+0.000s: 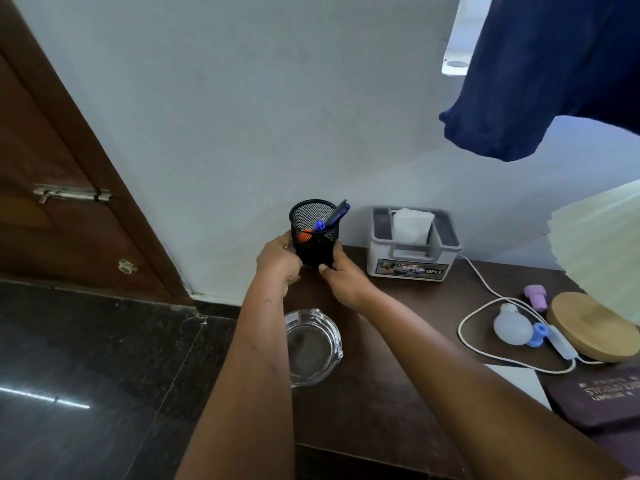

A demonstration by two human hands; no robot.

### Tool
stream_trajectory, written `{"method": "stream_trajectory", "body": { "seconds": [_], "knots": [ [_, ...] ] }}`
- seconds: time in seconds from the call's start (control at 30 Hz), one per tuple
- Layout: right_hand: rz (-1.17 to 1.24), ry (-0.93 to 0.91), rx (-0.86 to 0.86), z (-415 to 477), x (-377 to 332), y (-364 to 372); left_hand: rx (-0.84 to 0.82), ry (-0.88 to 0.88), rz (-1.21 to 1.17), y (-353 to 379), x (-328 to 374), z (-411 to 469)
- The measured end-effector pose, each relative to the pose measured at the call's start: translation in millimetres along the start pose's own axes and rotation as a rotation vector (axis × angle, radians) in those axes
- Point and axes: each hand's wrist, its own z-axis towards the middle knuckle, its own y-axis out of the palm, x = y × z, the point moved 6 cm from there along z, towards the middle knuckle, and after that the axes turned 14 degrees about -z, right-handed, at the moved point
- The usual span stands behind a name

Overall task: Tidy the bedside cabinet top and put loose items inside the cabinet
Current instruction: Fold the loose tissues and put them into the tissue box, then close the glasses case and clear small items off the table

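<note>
Two hands grasp the mesh pen cup (314,233).

I see my left hand (278,259) and right hand (341,273) clasping its sides at the worktop's (398,393) back-left corner, beside the grey tissue box (414,245), glass ashtray (311,348) nearer me.

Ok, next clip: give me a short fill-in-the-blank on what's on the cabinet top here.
1. Both the left hand and the right hand grip the black mesh ____.
2. The pen holder stands to the ____ of the grey tissue box.
3. The glass ashtray holds ____.
4. The white cable loops around the pale ____.

Missing words: pen holder; left; nothing; bulb.
</note>
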Motion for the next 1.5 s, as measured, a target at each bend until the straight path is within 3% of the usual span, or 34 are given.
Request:
{"method": "stream_trajectory", "body": {
  "seconds": [0.2, 0.43, 0.63, 0.83, 1.0, 1.13, 1.3, 1.37, 1.5],
  "knots": [
    [-0.037, 0.01, -0.034, 2.1, -1.5, -8.2, -0.075, -0.015, 0.111, 6.3, -4.8, 2.7],
    [-0.154, 0.029, -0.104, -58.7, 4.8, -29.3, 0.071, -0.02, 0.266, 3.5, 9.6, -5.7],
    [-0.259, 0.047, -0.117, -139.3, 6.6, -51.7, 0.119, 0.07, 0.35, 31.8, 22.7, -68.9],
    [-0.289, 0.078, -0.098, -208.0, 16.2, -64.4, -0.181, 0.223, 0.599, 80.3, 17.8, -158.5],
    [-0.358, 0.141, -0.076, -251.2, 51.7, -89.0, -0.445, 0.15, 0.834, 109.4, -8.3, -216.7],
    [-0.377, 0.269, 0.05, -274.5, 89.7, -123.0, -0.528, 0.149, 0.813, 132.0, -20.4, -251.9],
    [-0.583, 0.38, 0.245, -282.9, 126.9, -180.6, -0.606, 0.177, 0.611, 166.6, -40.7, -288.0],
    [-0.697, 0.415, 0.262, -287.8, 146.4, -197.4, -0.612, 0.186, 0.554, 176.0, -51.3, -293.4],
    [-0.74, 0.464, 0.137, -295.6, 181.8, -205.1, -0.652, 0.145, 0.62, 191.4, -73.5, -290.6]
  ]
}}
